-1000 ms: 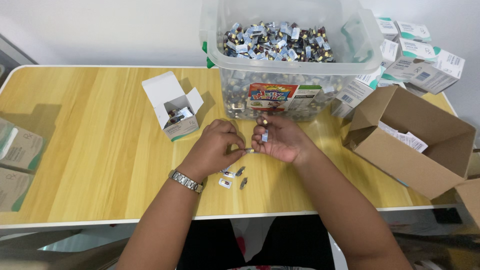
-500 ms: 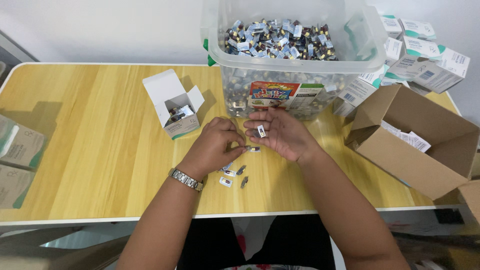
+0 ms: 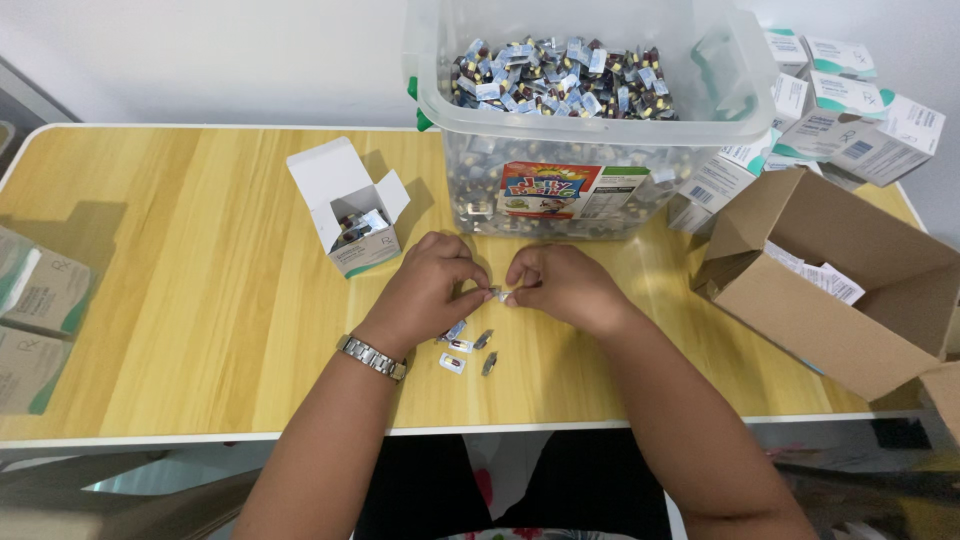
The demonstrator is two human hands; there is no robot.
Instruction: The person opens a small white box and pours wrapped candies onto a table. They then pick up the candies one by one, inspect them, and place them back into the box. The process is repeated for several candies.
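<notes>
Together, your left hand (image 3: 425, 285) and right hand (image 3: 563, 287) pinch one small silvery foil packet (image 3: 499, 295) just before the clear plastic bin (image 3: 600, 160), brimful; four packets (image 3: 466, 349) lie nearer you.

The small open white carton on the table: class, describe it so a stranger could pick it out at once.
Start at the big clear plastic tub at the back of the wooden table. Just left of it stands the small white carton. Unlike the closed cartons stacked at the right, its lid flap stands open, showing small packets inside.
</notes>
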